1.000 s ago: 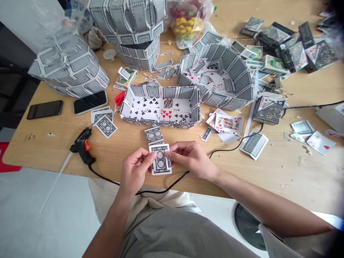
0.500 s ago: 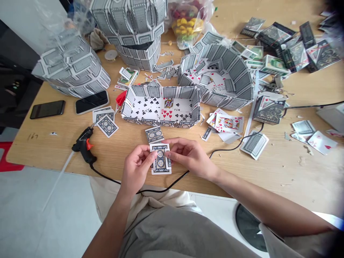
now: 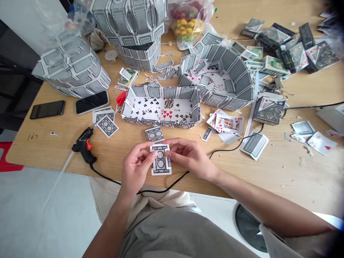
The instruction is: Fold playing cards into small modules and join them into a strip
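Note:
Both of my hands pinch a small folded playing-card piece [image 3: 160, 159], back side up, just above the near edge of the wooden table [image 3: 268, 172]. My left hand [image 3: 135, 168] grips its left edge with thumb and fingers. My right hand [image 3: 188, 156] holds its right edge and top. A second folded card piece [image 3: 154, 134] lies flat just beyond them. Farther back stands a rectangular tray built of cards [image 3: 161, 107], with card faces showing inside.
A black glue gun [image 3: 84, 144] lies to the left, its cord [image 3: 161, 188] running under my hands. Two phones [image 3: 91, 102] sit at the left. Large curved card structures [image 3: 71, 66] and a card bowl [image 3: 220, 77] stand behind. Card boxes [image 3: 292, 50] and loose cards [image 3: 254, 145] litter the right.
My hands have shifted slightly on the card piece, with my left fingers moving up along its edge. The piece stays in the same place.

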A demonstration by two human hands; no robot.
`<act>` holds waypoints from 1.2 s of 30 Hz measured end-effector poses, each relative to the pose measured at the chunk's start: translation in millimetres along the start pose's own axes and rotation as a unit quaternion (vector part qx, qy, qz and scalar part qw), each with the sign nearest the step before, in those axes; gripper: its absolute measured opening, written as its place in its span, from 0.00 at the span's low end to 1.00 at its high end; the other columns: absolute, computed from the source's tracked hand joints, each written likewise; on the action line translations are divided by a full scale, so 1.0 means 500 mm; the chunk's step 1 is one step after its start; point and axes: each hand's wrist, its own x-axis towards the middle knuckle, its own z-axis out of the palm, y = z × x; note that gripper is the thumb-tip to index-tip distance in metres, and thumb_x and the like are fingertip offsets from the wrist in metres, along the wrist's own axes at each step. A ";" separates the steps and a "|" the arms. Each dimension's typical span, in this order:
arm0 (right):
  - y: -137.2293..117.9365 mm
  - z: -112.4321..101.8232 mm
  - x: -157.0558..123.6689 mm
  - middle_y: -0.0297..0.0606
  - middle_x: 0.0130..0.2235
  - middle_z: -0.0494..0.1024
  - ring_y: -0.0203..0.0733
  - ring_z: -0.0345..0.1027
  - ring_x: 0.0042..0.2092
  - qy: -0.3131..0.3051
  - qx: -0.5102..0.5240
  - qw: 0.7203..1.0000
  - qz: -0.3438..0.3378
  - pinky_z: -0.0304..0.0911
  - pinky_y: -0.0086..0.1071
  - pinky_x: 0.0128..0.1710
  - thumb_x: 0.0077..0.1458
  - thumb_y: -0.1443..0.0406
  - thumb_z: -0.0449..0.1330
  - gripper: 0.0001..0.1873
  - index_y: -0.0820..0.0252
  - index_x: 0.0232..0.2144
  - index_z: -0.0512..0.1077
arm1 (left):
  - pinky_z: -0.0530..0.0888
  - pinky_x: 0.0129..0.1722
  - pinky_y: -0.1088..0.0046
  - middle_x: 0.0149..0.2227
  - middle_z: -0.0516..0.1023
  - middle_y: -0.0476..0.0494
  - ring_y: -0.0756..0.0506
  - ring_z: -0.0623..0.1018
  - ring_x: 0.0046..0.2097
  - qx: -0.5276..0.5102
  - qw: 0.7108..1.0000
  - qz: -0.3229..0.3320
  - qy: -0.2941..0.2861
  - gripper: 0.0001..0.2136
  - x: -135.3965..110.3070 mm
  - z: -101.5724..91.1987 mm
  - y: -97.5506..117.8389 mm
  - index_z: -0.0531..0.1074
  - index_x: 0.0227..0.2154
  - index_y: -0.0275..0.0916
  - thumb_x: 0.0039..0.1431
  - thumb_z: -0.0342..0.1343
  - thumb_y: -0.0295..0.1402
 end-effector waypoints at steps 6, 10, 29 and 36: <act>-0.002 0.001 0.000 0.33 0.32 0.81 0.35 0.75 0.33 0.009 -0.011 1.000 -0.006 0.72 0.29 0.35 0.58 0.59 0.75 0.25 0.60 0.54 0.79 | 0.74 0.33 0.79 0.28 0.79 0.52 0.51 0.77 0.31 0.013 1.000 0.001 0.006 0.18 -0.001 0.000 0.003 0.79 0.54 0.41 0.64 0.69 0.39; -0.004 0.002 0.001 0.35 0.33 0.83 0.37 0.77 0.35 0.010 0.007 1.000 0.009 0.74 0.30 0.38 0.55 0.58 0.77 0.25 0.61 0.51 0.80 | 0.74 0.32 0.80 0.28 0.80 0.53 0.51 0.77 0.30 0.031 0.999 -0.003 0.013 0.22 -0.003 0.003 0.008 0.77 0.57 0.40 0.63 0.70 0.39; -0.031 0.002 -0.013 0.37 0.35 0.76 0.37 0.70 0.35 -0.023 -0.070 0.989 -0.126 0.70 0.32 0.37 0.62 0.62 0.72 0.07 0.56 0.42 0.86 | 0.74 0.31 0.75 0.33 0.76 0.49 0.49 0.77 0.34 0.179 0.936 0.301 0.047 0.10 -0.020 -0.024 0.003 0.85 0.40 0.47 0.61 0.69 0.24; -0.016 -0.001 -0.015 0.44 0.44 0.85 0.44 0.81 0.45 -0.043 -0.062 0.992 -0.103 0.77 0.37 0.49 0.61 0.62 0.73 0.10 0.58 0.44 0.84 | 0.82 0.48 0.64 0.38 0.82 0.47 0.43 0.85 0.45 0.216 0.899 0.374 0.070 0.10 -0.004 -0.019 -0.005 0.85 0.41 0.50 0.65 0.66 0.25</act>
